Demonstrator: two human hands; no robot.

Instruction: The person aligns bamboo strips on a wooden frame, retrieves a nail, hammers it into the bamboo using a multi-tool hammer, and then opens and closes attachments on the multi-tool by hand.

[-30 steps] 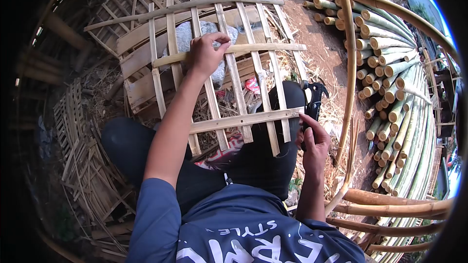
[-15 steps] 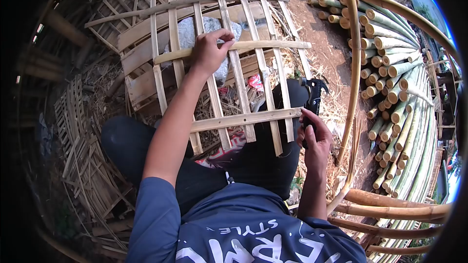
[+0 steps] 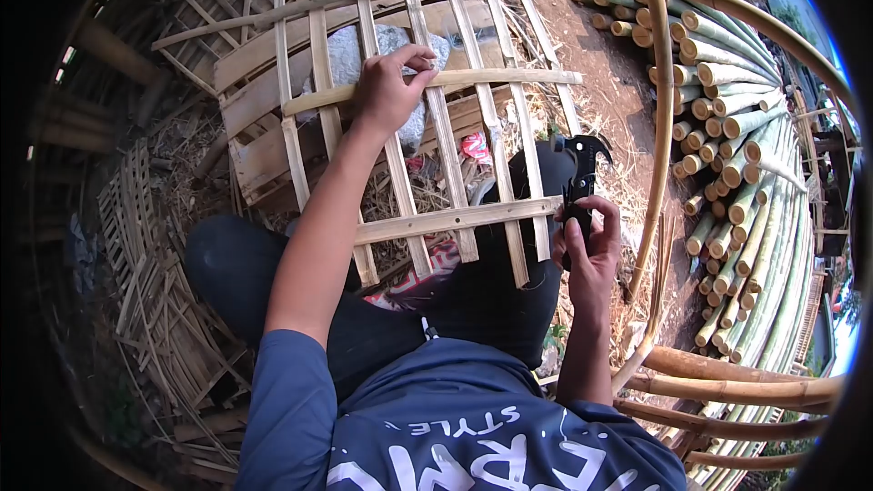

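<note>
A lattice of split bamboo strips lies across a stone and over my knees. My left hand is at its middle crosspiece, with thumb and forefinger pinched together above the wood; whatever is between the fingertips is too small to make out. Beside the right end of the nearest crosspiece, my right hand is closed around the handle of a black hammer-like tool. The tool's head points away from me, near my right knee.
Wooden boards lie under the lattice around the stone. Cut bamboo poles are stacked at the right, behind a curved upright pole. Loose strips and more lattice pieces lie at the left. Red-and-white wrapping shows below.
My right hand has moved its fingers from the crosspiece's end to the black tool, which has shifted slightly upward in view. The left hand keeps its pinch at the middle crosspiece.
</note>
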